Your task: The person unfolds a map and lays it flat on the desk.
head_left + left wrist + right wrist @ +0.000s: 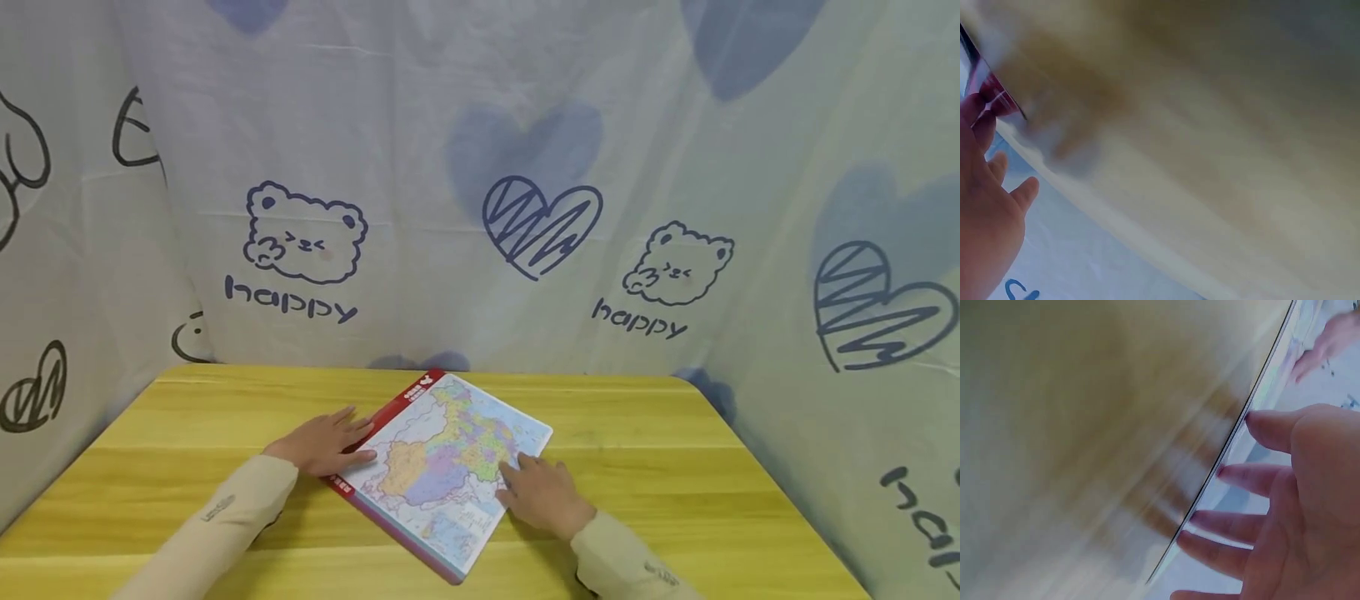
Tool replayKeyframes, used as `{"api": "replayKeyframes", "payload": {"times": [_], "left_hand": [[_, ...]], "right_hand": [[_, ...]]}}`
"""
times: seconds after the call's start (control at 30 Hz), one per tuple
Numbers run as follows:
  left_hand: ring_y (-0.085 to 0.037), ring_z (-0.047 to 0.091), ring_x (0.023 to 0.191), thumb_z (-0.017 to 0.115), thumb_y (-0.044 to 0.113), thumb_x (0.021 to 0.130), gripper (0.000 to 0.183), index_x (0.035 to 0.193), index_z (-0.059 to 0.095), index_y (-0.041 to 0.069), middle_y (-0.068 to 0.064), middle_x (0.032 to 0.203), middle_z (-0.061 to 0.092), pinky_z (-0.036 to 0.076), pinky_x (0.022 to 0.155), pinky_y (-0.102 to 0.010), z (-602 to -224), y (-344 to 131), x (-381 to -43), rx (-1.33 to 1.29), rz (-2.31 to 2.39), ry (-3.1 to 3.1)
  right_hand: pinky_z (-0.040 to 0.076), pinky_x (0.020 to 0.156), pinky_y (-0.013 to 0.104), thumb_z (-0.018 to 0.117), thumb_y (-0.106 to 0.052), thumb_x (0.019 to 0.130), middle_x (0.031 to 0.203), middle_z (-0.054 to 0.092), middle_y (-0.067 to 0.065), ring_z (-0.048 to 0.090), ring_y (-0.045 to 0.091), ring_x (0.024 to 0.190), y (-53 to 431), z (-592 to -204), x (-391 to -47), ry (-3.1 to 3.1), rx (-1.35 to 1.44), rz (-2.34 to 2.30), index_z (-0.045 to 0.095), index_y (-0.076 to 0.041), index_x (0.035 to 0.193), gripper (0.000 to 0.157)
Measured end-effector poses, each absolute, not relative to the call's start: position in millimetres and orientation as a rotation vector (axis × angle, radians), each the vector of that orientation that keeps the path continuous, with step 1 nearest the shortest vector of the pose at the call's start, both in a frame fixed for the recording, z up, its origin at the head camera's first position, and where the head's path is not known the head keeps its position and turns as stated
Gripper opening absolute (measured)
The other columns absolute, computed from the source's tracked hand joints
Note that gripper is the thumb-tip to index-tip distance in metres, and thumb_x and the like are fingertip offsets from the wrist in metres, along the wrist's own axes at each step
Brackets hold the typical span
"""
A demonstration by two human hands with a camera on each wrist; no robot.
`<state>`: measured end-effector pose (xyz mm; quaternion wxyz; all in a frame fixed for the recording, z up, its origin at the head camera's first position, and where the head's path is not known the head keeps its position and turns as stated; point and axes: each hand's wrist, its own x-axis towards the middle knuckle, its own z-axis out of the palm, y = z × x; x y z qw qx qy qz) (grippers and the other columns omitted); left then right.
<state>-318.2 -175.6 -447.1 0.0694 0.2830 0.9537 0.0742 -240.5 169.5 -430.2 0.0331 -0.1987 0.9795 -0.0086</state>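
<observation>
A flat rectangular map board (pixel 442 458) lies at a slant on the yellow wooden table (pixel 645 467), printed with a many-coloured map. Along its left side runs a red strip (pixel 396 406) with white lettering. My left hand (pixel 322 444) rests at that strip, thumb extended over the map and fingers spread. At the opposite edge, the fingertips of my right hand (pixel 546 493) touch the board. In the right wrist view, the fingers of the right hand (pixel 1297 494) are extended along the thin edge. The left wrist view catches the left hand (pixel 991 206) beside a red corner.
White cloth (pixel 420 275) with printed hearts, bears and lettering hangs behind the table and on both sides. The table's back edge (pixel 600 375) runs close to the cloth.
</observation>
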Motion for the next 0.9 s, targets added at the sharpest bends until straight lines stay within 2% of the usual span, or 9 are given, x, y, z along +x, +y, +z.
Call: {"api": "replayKeyframes", "payload": {"times": [0.1, 0.27, 0.6, 0.9], "left_hand": [[-0.044, 0.023, 0.14, 0.046, 0.058, 0.094, 0.073, 0.145, 0.044, 0.006, -0.016, 0.15, 0.038, 0.023, 0.109, -0.059, -448, -182, -311, 0.853, 0.266, 2.853], [-0.044, 0.022, 0.14, 0.044, 0.059, 0.094, 0.073, 0.146, 0.044, 0.008, -0.013, 0.151, 0.037, 0.022, 0.109, -0.06, -447, -191, -301, 0.833, 0.31, 2.825], [-0.045, 0.028, 0.137, 0.047, 0.059, 0.094, 0.074, 0.144, 0.045, 0.004, -0.016, 0.15, 0.039, 0.025, 0.108, -0.06, -444, -200, -281, 0.867, 0.28, 2.83], [-0.045, 0.032, 0.135, 0.043, 0.057, 0.097, 0.072, 0.141, 0.047, 0.0, -0.018, 0.147, 0.043, 0.028, 0.106, -0.06, -445, -211, -264, 0.954, 0.29, 2.838]], "right_hand": [[0.039, 0.095, 0.064, 0.053, -0.036, 0.099, 0.138, 0.051, 0.018, 0.049, 0.037, 0.124, 172, -430, -249, 2.979, -0.582, -0.054, 0.058, -0.01, 0.134, 0.044], [0.035, 0.099, 0.065, 0.052, -0.035, 0.099, 0.143, 0.047, 0.017, 0.047, 0.04, 0.126, 173, -430, -264, 2.941, -0.552, -0.073, 0.055, -0.012, 0.138, 0.045], [0.025, 0.105, 0.066, 0.048, -0.041, 0.1, 0.15, 0.036, 0.019, 0.03, 0.05, 0.134, 164, -433, -290, 2.894, -0.466, -0.232, 0.048, -0.012, 0.143, 0.052], [0.019, 0.108, 0.065, 0.045, -0.048, 0.1, 0.155, 0.028, 0.017, 0.023, 0.047, 0.139, 150, -433, -306, 2.863, -0.435, -0.247, 0.04, -0.013, 0.149, 0.06]]}}
